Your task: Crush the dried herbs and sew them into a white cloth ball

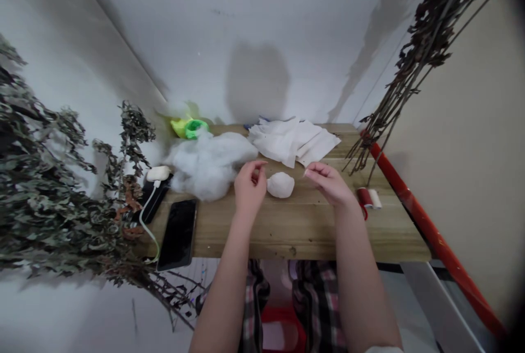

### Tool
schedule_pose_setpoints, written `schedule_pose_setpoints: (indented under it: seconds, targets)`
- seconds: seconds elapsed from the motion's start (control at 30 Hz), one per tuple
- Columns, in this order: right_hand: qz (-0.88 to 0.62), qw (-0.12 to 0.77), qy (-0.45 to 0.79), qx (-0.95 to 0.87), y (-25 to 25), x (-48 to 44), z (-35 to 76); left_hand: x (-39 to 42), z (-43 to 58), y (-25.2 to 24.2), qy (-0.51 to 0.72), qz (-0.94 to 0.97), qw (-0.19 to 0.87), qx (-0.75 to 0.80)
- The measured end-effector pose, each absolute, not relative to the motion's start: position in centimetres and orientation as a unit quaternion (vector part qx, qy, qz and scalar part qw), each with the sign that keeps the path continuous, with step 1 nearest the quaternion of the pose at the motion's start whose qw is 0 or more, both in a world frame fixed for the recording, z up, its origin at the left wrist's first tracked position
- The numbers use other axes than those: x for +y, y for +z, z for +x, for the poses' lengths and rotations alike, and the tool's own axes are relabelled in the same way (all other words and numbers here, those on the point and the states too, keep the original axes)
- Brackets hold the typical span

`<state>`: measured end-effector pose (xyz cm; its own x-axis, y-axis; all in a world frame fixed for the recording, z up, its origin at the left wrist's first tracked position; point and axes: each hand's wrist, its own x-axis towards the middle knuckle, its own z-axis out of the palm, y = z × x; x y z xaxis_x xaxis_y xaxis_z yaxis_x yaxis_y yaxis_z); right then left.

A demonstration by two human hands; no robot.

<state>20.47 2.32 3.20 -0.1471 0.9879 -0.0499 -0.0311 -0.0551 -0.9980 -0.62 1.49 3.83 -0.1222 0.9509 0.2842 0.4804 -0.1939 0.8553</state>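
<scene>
Bare forearms [223, 298] over plank table [303, 233]; left hand [250, 186] loosely curled, right hand [329, 183] half-open, neither visibly holding anything, just either side of white stuffing ball [280, 184]. Likely light, soft, easily squashed; best cupped from sides. Loose fibre heap [207, 164] nearby.

To your left, a black smartphone [178, 235] lies on the wooden counter [303, 238]; white paper towels [291, 141] sit ahead, a red-and-white spool [368, 198] to your right, and dried leafy branches [49, 200] hang at left.
</scene>
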Motion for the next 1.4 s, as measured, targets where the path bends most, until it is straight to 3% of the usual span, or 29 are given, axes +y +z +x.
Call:
schedule_pose_setpoints:
  seconds: [0.27,0.57,1.4]
  targets:
    - [-0.48,0.474,0.534,-0.51,2.9,2.5,21.1,1.7,-0.6,3.2,0.366,0.714,0.26,0.537]
    - [-0.523,0.526,0.507,-0.44,1.3,5.4,18.8,2.6,0.0,1.3,0.327,0.766,0.306,0.46]
    - [-0.519,0.549,0.514,-0.406,1.0,6.5,17.7,2.8,-0.1,0.1,0.225,0.77,0.325,0.501]
